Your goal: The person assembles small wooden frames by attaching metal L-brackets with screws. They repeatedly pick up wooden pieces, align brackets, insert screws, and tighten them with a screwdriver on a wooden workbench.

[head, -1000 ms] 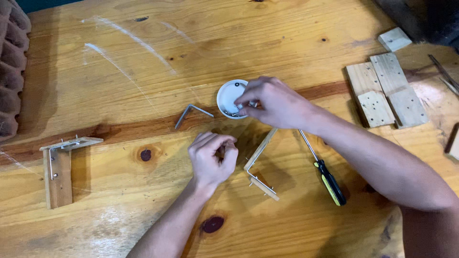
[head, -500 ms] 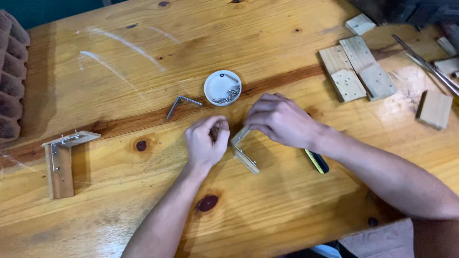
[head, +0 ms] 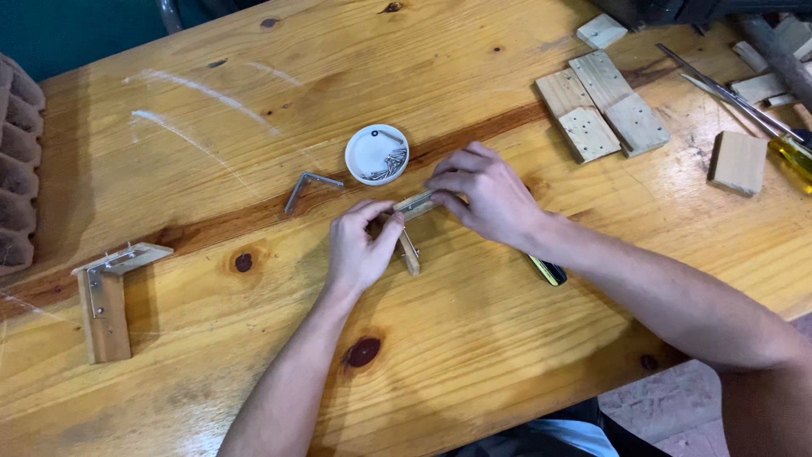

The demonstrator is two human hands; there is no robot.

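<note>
Two thin wooden strips joined in an L shape [head: 411, 250] lie on the wooden table [head: 474, 355] between my hands. My left hand [head: 359, 248] pinches the corner of that piece with its fingertips. My right hand [head: 484, 193] rests over the upper strip and holds its end. Just behind them stands a small white round dish [head: 372, 149] with several screws in it. A bare metal angle bracket [head: 309, 188] lies to the left of the dish. A black and yellow screwdriver handle [head: 548, 270] sticks out from under my right forearm.
A finished wooden L piece with a metal bracket [head: 106, 296] lies at the left. Flat wooden blocks [head: 599, 106] and a single block [head: 738, 162] lie at the back right, beside long metal tools [head: 727, 95]. A dark ridged tray [head: 17, 169] sits at the left edge.
My right hand has left the white dish and come down onto the wooden strips. Both hands have closed in on the L piece.
</note>
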